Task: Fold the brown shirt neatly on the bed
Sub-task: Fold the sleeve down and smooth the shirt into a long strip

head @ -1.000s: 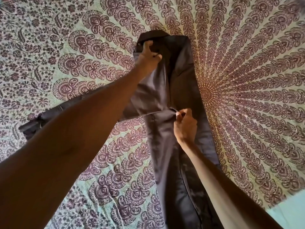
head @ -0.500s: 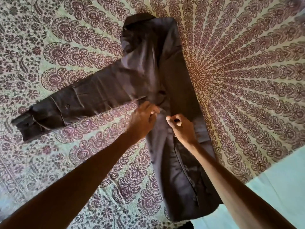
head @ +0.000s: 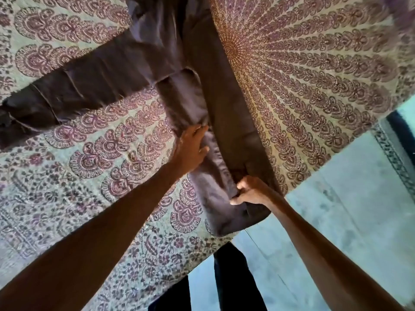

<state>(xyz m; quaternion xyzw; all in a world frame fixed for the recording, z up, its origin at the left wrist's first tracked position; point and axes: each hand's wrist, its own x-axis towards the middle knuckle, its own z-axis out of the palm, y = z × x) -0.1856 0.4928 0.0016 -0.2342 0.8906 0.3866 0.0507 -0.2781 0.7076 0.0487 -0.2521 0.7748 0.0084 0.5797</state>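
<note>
One brown shirt (head: 215, 90) lies on the one bed, on a patterned bedspread (head: 303, 70), and two bare hands work at its lower part. The left hand (head: 192, 151) lies flat with fingers spread, pressing the shirt's folded left edge just above and left of the right hand. The right hand (head: 250, 190) is curled tight, pinching a bunch of fabric near the hem; its fingertips are buried in the cloth. One sleeve (head: 74, 90) stretches away well to the left of the left hand, its cuff cut off by the frame edge. The collar end beyond both hands is also cut off. Below the right hand, two dark trouser legs (head: 233, 277) stand on a pale floor (head: 336, 209).
</note>
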